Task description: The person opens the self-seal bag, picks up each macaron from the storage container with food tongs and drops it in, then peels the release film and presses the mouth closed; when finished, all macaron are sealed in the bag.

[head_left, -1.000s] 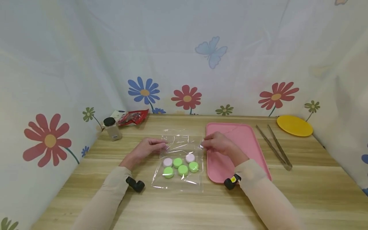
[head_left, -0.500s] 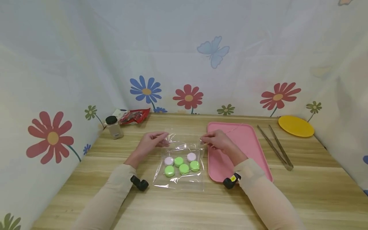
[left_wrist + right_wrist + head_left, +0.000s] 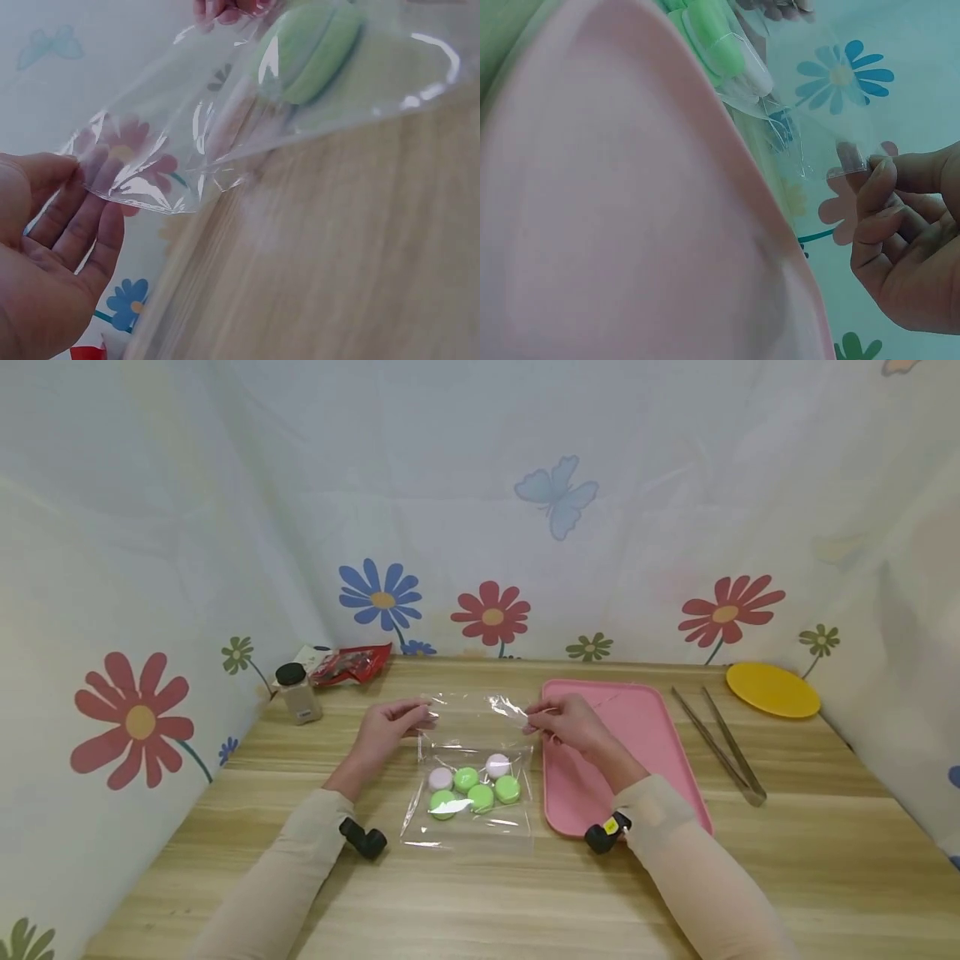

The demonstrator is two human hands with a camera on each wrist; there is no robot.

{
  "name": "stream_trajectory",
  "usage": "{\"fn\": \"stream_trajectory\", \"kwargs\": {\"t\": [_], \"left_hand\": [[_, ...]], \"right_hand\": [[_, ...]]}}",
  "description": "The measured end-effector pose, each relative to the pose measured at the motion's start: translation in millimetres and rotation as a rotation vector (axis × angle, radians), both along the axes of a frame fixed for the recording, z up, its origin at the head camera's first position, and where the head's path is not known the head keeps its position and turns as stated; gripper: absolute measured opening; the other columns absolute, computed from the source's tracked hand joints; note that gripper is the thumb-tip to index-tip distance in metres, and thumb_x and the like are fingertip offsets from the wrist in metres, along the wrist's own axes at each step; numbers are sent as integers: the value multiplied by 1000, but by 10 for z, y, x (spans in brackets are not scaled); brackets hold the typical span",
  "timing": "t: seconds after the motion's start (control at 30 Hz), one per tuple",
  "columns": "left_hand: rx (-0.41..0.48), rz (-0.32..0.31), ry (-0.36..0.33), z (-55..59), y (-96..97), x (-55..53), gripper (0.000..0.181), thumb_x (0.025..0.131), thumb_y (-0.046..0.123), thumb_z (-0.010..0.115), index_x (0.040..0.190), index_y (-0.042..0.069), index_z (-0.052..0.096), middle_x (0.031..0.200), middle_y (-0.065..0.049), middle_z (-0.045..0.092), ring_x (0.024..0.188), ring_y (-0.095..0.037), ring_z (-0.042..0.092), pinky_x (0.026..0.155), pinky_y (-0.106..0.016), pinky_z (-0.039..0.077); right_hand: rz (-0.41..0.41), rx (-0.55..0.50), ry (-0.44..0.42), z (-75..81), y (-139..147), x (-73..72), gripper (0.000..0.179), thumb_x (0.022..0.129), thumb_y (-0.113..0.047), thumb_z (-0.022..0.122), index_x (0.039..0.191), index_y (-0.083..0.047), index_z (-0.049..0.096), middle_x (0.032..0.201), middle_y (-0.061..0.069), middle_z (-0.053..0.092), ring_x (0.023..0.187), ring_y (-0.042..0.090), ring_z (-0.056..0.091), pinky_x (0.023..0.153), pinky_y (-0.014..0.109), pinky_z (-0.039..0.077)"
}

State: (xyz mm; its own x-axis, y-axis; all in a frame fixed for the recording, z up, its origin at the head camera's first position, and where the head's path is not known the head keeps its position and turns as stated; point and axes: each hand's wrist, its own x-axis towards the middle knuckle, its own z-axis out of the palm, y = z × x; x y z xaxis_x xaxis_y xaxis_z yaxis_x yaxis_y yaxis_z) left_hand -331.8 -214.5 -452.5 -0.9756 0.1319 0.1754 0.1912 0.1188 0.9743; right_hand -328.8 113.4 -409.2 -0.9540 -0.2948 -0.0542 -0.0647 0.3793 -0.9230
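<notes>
A clear plastic bag [image 3: 471, 720] lies in front of me, its far end lifted and stretched between both hands. Inside are several green macarons [image 3: 481, 798] and two pale lilac macarons [image 3: 497, 766], lying flat in the lower part. My left hand [image 3: 386, 731] pinches the bag's far left corner between thumb and fingers; the left wrist view shows the film [image 3: 150, 176] held at its edge. The far right corner is pinched between thumb and index finger of my right hand [image 3: 572, 724], with the other fingers curled, as the right wrist view shows on that hand [image 3: 911, 240].
A pink tray [image 3: 637, 718] sits right of the bag, partly under my right hand. Beyond it lie metal tongs [image 3: 723, 747] and a yellow plate [image 3: 772, 689]. A black-lidded jar [image 3: 300, 695] and a red packet [image 3: 352, 665] stand at the back left, near the patterned curtain.
The bag's far end has gone from lying slack to raised and pulled taut. My left hand has shifted slightly away from me; the macarons remain in the bag's lower part.
</notes>
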Motion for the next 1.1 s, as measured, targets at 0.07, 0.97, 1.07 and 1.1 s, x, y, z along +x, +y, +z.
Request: {"fn": "stream_trajectory", "kwargs": {"t": [0.07, 0.97, 1.07, 1.1], "left_hand": [[12, -7, 9, 13, -8, -11, 40, 100, 22, 65, 131, -3, 63, 108, -17, 73, 93, -18, 73, 85, -40, 58], [-77, 83, 34, 71, -67, 24, 38, 94, 35, 72, 121, 9, 73, 109, -4, 71, 86, -17, 58, 69, -26, 51], [-64, 73, 30, 88, -82, 35, 37, 94, 33, 72, 120, 7, 73, 93, -1, 67, 72, -14, 52, 58, -24, 43], [-49, 60, 21, 92, -85, 36, 37, 94, 32, 72, 120, 6, 72, 86, -1, 65, 68, -12, 51, 56, -23, 42]], "right_hand": [[-3, -18, 11, -1, -2, -1, 26, 99, -8, 63, 121, 5, 67, 97, 19, 75, 73, 26, 61, 58, 26, 47], [-61, -107, -57, -18, 20, -33, 32, 98, -15, 65, 125, 1, 68, 84, 16, 66, 60, 11, 51, 51, 21, 41], [-31, -161, -106, -16, 30, -41, 36, 100, -15, 62, 130, 4, 63, 92, 19, 73, 66, 14, 64, 55, 23, 49], [-22, -185, -125, -22, 36, -47, 37, 100, -15, 62, 132, 5, 61, 96, 18, 74, 70, 15, 68, 58, 24, 52]]}}
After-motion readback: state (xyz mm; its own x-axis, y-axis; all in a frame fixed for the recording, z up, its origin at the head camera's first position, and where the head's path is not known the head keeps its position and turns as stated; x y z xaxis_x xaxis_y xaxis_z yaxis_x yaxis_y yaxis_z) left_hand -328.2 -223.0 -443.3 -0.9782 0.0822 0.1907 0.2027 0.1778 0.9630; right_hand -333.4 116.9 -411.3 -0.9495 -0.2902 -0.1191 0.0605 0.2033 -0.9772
